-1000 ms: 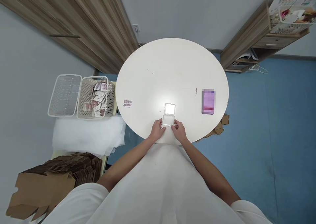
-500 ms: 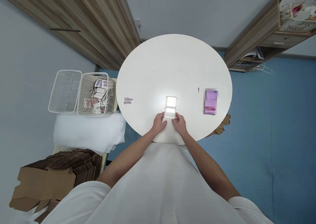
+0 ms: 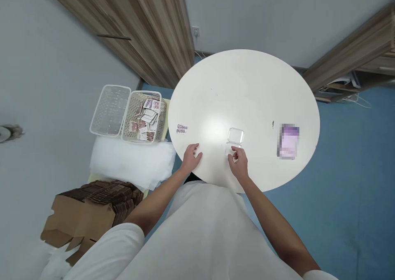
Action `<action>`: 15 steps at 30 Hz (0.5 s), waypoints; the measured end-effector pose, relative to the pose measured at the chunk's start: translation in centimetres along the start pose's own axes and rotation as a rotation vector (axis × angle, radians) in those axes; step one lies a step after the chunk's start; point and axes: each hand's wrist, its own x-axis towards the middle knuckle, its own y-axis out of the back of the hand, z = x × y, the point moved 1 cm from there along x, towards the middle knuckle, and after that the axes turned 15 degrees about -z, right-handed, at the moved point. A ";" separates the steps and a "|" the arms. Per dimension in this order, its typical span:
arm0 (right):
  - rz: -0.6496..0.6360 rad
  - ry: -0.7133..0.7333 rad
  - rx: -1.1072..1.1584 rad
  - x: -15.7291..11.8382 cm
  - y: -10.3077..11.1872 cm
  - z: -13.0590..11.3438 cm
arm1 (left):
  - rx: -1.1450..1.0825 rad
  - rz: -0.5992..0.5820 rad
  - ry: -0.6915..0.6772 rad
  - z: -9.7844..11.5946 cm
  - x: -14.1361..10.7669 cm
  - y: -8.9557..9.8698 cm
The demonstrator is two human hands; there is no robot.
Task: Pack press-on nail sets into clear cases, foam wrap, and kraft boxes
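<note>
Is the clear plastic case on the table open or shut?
Open: the clear plastic case lies unfolded on the white table, its two halves end to end, the right hand partly covering the nearer one.

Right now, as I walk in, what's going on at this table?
A person has an open clear box on the white table. The right hand is at its near half; whether the fingers grip it, I can't tell. The left hand is apart from it, open, with nothing visible in it. A small patterned card lies to the left, a blurred purple thing to the right.
</note>
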 end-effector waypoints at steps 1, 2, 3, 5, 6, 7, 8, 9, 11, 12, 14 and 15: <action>-0.082 0.039 -0.032 0.7 -0.9 -1.0 | 0.037 0.033 0.008 -1.0 0.2 1.7; -0.169 0.066 -0.066 1.5 -1.9 -2.0 | 0.075 0.059 0.016 -1.9 0.5 3.3; -0.249 0.078 -0.100 2.4 -2.9 -2.9 | 0.115 0.074 0.021 -2.8 0.9 4.9; -0.357 0.056 -0.164 4.3 -5.2 -4.4 | 0.192 0.072 0.025 -4.2 2.1 7.7; -0.385 0.034 -0.193 5.4 -6.3 -5.0 | 0.224 0.053 0.024 -4.8 2.8 8.9; -0.400 0.013 -0.219 6.4 -7.4 -5.5 | 0.250 0.028 0.023 -5.3 3.5 9.9; -0.404 -0.002 -0.243 7.4 -8.5 -6.0 | 0.270 -0.004 0.022 -5.6 4.3 10.8; -0.401 -0.010 -0.266 8.4 -9.4 -6.4 | 0.286 -0.039 0.022 -5.9 5.0 11.6; -0.385 -0.014 -0.306 10.2 -11.1 -7.0 | 0.312 -0.113 0.015 -6.3 6.3 12.6; -0.376 -0.014 -0.324 11.0 -11.9 -7.2 | 0.324 -0.146 0.011 -6.4 6.9 13.0; -0.358 -0.018 -0.359 12.4 -13.1 -7.7 | 0.340 -0.196 -0.005 -6.7 7.9 13.6; -0.349 -0.022 -0.376 12.9 -13.7 -7.9 | 0.345 -0.215 -0.016 -6.8 8.3 13.8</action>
